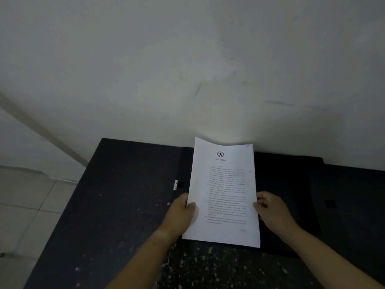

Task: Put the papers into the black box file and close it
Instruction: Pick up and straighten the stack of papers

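Observation:
A white stack of printed papers point(224, 190) with a round star emblem at the top is held above the black box file point(291, 195). The box file lies open and flat on the dark table, its dark inside hard to make out. My left hand point(181, 211) grips the left edge of the papers, thumb on top. My right hand point(273, 209) grips the right edge. The papers' far end curls up slightly towards the wall.
The dark speckled table point(116, 205) stands against a white wall point(187, 69). A small white label point(175, 185) sits at the box file's left edge. Pale floor tiles point(27, 205) lie to the left of the table.

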